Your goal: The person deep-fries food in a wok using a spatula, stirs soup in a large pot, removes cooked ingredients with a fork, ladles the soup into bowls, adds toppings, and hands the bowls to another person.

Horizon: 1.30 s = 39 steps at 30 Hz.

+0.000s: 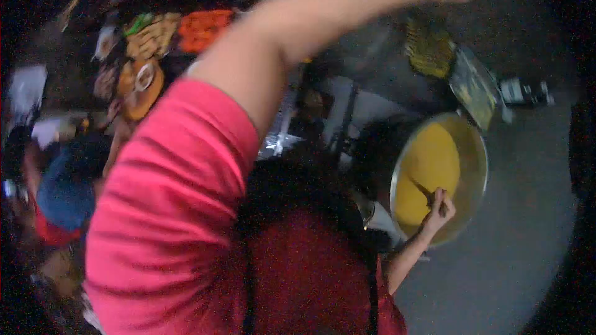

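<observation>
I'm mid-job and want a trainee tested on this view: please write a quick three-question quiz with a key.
1. Multiple choice: what colour are the contents of the metal pot?
A) white
B) yellow
C) dark green

2. True or false: the hand at the pot holds a utensil that reaches into the contents.

3. Fill in the blank: the sleeve on the outstretched arm is ____.

Key: 1. B; 2. True; 3. pink

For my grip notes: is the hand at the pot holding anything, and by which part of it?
The hand holds a dark, blurred utensil by the end away from the yellow contents.
</observation>
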Motion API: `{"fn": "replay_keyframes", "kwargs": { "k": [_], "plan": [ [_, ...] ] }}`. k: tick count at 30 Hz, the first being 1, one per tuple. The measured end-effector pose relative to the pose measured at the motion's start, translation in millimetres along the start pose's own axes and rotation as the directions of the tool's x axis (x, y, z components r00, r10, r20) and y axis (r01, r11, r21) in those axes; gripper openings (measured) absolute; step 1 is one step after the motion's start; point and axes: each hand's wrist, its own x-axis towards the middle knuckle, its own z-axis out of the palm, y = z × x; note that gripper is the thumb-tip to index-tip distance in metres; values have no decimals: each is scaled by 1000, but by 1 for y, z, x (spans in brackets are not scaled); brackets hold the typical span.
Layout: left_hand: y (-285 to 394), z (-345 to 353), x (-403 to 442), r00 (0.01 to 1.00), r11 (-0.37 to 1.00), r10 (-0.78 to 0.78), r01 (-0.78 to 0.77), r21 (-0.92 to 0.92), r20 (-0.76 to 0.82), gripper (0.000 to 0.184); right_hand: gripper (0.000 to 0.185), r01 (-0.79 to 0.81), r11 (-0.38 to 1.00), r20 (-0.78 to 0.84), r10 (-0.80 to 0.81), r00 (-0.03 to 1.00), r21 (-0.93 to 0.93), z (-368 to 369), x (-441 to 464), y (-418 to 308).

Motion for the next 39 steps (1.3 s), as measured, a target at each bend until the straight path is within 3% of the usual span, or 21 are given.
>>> {"fn": "replay_keyframes", "kwargs": {
  "k": [3, 4, 5, 6, 8, 9, 10, 13, 17, 19, 20, 21, 23, 25, 27, 29, 31, 33, 36, 37, 39],
  "plan": [
    [97, 74, -141, 856, 749, -75, 387, -538, 512, 33, 24, 60, 966, 70, -44, 997, -252, -14, 74, 91],
    [110, 29, -181, 583, 696, 294, 413, -587, 758, 38, 23, -63, 967, -16, 61, 998, -247, -34, 51, 92],
    [126, -46, -239, 558, 546, 474, 420, -725, 681, 40, 23, -40, 970, -12, 38, 999, -239, -58, 15, 66],
    [140, -158, -242, 85, 517, 597, 719, -464, 798, 43, 22, 9, 971, -82, -29, 996, -240, -81, -31, 29],
    [159, -365, -291, 170, 299, 461, 894, -333, 871, 38, 21, 80, 969, -150, -117, 982, -234, -123, -110, -34],
    [161, -434, -311, 66, 382, 535, 870, -312, 842, 41, 22, -88, 984, -179, 60, 982, -155, -143, -140, -47],
    [162, -475, -319, 72, 379, 535, 870, -315, 842, 41, 24, -254, 965, -195, 236, 952, -72, -153, -158, -55],
    [156, -508, -339, 14, 190, 444, 976, -110, 896, 46, 29, -122, 992, -393, 112, 913, -2, -133, -151, -88],
    [141, -468, -356, -65, -37, 371, 996, 85, 926, 51, 33, -107, 988, -450, 147, 881, 112, -100, -73, -42],
    [119, -443, -359, -97, 542, 367, 830, -128, 925, 55, 33, -496, 841, -528, 327, 784, -215, -85, -72, -99],
    [108, -434, -359, -82, 251, 412, 968, -27, 907, 51, 33, -507, 836, -551, 327, 768, -209, -91, -70, -81],
    [97, -424, -361, -195, -51, 395, 971, 233, 898, 43, 36, -375, 922, -518, 277, 809, -93, -97, -65, -47],
    [64, -393, -353, -177, 66, 271, 984, 165, 946, 30, 39, -235, 972, -517, 214, 829, 25, -100, -66, -35],
    [26, -339, -420, 274, 51, 12, 960, -274, 962, 18, 30, -309, 949, -522, 294, 801, 60, -95, -75, -57],
    [-12, -294, -421, 146, 58, -319, 989, -135, 936, 11, 30, -226, 972, -555, 227, 801, 71, -85, -87, -70],
    [-55, -233, -404, 167, 363, -523, 931, 41, 836, 13, 29, -149, 986, -583, 162, 796, 71, -81, -84, -68],
    [-94, -161, -414, 307, 390, -531, 916, -93, 790, 16, 26, -100, 990, -710, 142, 690, 102, -85, -85, -38],
    [-106, -123, -382, 112, 392, -517, 912, 118, 849, 23, 24, -131, 984, -766, 177, 618, 121, -84, -84, -20],
    [-128, -54, -392, 195, 579, -649, 753, 312, 735, 30, 22, -139, 971, -792, 241, 561, 196, -78, -64, -6],
    [-122, -68, -346, 93, 576, -709, 648, 499, 699, 36, 21, -128, 962, -774, 270, 573, 240, -78, -60, -3],
    [-128, -57, -331, 243, 689, -693, 502, 523, 679, 34, 19, -188, 966, -798, 252, 547, 176, -75, -65, -6]
  ]
}}
